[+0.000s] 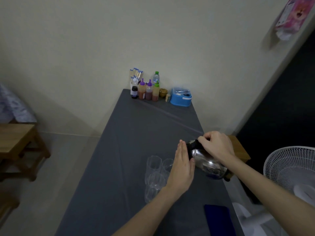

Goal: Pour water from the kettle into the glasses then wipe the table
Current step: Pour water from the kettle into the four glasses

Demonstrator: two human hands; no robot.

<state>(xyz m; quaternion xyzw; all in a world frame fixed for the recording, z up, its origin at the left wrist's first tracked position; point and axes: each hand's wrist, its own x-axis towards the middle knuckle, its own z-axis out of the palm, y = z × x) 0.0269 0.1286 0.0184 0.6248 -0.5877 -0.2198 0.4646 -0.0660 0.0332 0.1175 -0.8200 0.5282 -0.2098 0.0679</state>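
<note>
A steel kettle [207,163] with a black lid is tilted to the left above the grey table [129,133]. My right hand [216,145] grips its black top handle. My left hand [183,167] lies flat against the kettle's left side, fingers straight and together. Three clear glasses stand just left of the kettle: one at the back left [153,165], one behind my left hand [166,166], one nearest me [154,187]. A thin stream seems to reach the glass behind my hand. A dark blue cloth [217,218] lies on the table near its front right edge.
Sauce bottles [148,91], a chopstick holder [135,77] and a blue box [181,97] stand at the table's far end by the wall. A white fan [291,169] is close on the right. A wooden bench [18,147] stands on the left.
</note>
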